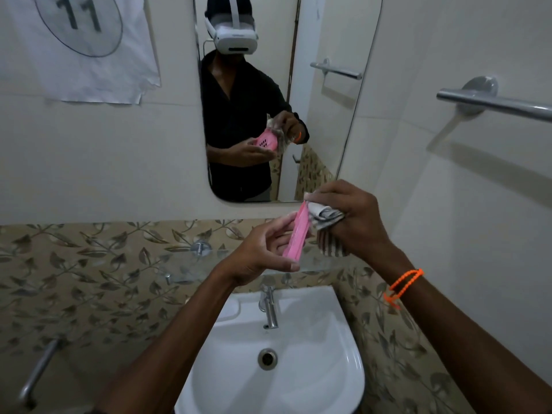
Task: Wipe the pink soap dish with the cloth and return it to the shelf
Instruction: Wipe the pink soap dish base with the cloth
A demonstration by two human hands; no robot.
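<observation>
A person stands at a white wall-mounted washbasin (313, 380) in a bathroom lined with leaf-patterned tiles (74, 264), both forearms raised over the bowl. Above it, a tall mirror (328, 121) reflects a figure in a dark shirt and a white headset, holding the same things at chest height. A sheet of paper (89, 49) marked "11" inside an oval hangs on the wall to the mirror's left, and a chrome towel rail (493, 103) juts from the wall on the right. A glass shelf (185, 264) runs along the tiles just above the chrome tap (270, 306), directly below the hands.

The left hand (260, 252) grips the pink soap dish (297, 234) by its lower end, holding it edge-on and nearly upright, in the air over the shelf's right part. The right hand (355, 219), an orange beaded bracelet (403, 285) on its wrist, is clenched around a bunched striped cloth (327, 225) pressed against the dish's right face. The mirror shows drain holes in the dish's base.
</observation>
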